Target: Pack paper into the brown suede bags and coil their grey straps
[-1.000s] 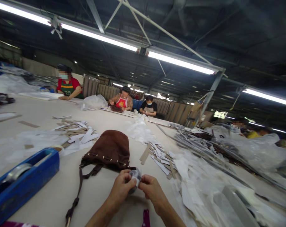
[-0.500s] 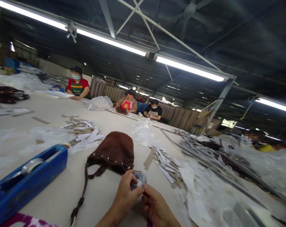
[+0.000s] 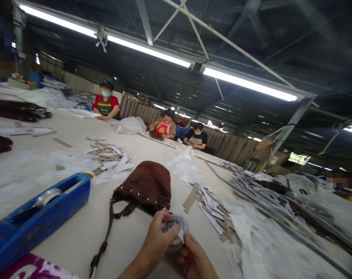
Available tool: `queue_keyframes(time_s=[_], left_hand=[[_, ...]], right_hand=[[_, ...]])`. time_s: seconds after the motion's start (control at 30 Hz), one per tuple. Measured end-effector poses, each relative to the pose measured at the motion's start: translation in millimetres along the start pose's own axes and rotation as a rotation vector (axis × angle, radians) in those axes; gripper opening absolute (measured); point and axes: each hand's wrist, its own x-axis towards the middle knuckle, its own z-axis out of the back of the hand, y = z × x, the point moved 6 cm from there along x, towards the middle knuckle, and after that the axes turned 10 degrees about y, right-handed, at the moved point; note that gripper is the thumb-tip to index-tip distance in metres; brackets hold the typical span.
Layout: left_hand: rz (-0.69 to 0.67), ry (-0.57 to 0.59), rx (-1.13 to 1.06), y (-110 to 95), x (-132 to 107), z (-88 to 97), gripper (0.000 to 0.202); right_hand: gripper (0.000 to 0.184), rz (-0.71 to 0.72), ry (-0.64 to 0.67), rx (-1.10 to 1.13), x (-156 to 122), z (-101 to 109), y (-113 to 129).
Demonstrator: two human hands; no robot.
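A small grey coil [image 3: 179, 221], wound in rings with a whitish flap on its near side, is held up between my two hands. My left hand [image 3: 158, 234] is closed round its left side, thumb across the front. With thumb and fingers pinched, my right hand [image 3: 195, 252] grips its lower right edge at the pale flap. Just beyond lies a brown drawstring bag [image 3: 147, 182] with metal eyelets, its mouth toward me. Its knotted strap [image 3: 107, 228] trails down the table to the left of my hands.
A blue tape dispenser [image 3: 62, 207] stands at left. Loose card strips [image 3: 113, 157] lie behind it, more strips [image 3: 213, 211] to the right, beside white sheets [image 3: 251, 240]. Grey strips [image 3: 245, 186] heap at far right. Several co-workers [image 3: 107, 102] sit across the table.
The view has swung a little to the left. The coil has turned and shows more of its rings; my right hand has shifted slightly down along its edge.
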Motion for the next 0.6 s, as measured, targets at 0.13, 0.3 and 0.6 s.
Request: queue_keyframes(time_s=[0.13, 0.3, 0.6], left_hand=[[0.011, 0.017, -0.036, -4, 3, 5.4, 0.017], [-0.004, 0.080, 0.084, -16, -3, -1.2, 0.020], [-0.011, 0.060, 0.085, -17, -1, -1.3, 0.010]], right_hand=[[0.043, -0.015, 0.016, 0.022, 0, 4, -1], [0.041, -0.001, 0.064, 0.005, 0, 2, 2], [0.040, 0.003, 0.108, -0.048, -2, 3, 2]])
